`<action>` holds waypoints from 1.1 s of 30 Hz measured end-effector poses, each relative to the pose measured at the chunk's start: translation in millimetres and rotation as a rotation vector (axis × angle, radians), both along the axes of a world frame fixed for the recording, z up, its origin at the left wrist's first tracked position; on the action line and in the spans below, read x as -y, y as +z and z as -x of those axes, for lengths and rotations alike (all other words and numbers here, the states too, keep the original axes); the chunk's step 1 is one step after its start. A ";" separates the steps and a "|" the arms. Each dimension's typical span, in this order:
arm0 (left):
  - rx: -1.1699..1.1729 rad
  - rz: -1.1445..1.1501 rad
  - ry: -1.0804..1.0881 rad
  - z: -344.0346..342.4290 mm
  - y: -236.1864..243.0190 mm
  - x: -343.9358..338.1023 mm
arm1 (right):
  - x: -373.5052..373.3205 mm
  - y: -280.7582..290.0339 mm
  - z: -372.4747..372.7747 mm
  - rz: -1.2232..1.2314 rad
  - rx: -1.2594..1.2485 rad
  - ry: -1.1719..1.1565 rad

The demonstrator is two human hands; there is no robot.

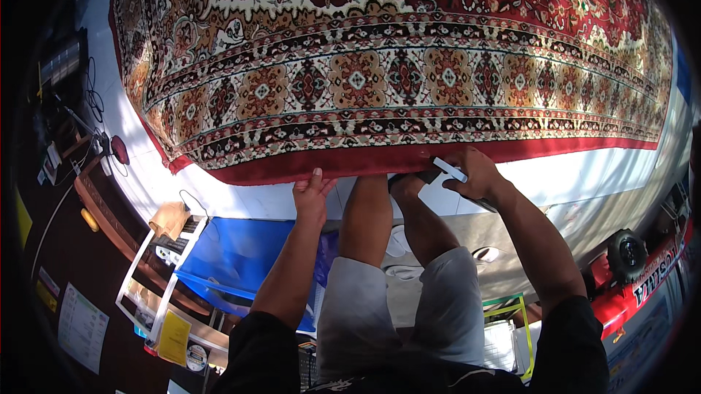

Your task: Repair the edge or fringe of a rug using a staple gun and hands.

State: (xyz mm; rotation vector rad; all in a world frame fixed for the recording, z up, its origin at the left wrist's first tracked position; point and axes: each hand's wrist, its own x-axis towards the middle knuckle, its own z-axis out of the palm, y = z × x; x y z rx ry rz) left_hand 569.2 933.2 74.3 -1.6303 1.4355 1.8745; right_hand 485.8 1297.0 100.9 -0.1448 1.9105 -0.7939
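Observation:
A large red patterned rug (350, 80) with cream, black and tan border bands spreads out ahead of me, its plain red edging (292, 165) nearest. At that edging my left hand (311, 195) pinches the rug, one fingertip showing on top and the rest partly beneath. To the right, my right hand (473, 177) is wrapped round a small tool with a white, flat front part (450, 170), held right by the red edging. The tool's kind is not clear, as fingers cover most of it.
Pale floor tiles (241, 197) lie under the rug. Left of my legs stand a blue bin (232, 251) and a white rack (139, 266). A red machine (646, 277) with a black wheel is at the right, and a yellow-green frame (527, 335) stands nearer me.

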 end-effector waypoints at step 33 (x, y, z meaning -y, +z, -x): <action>0.013 0.570 0.265 13.8 -41.4 191.9 | 23.7 -80.3 165.5 0.004 0.069 -0.180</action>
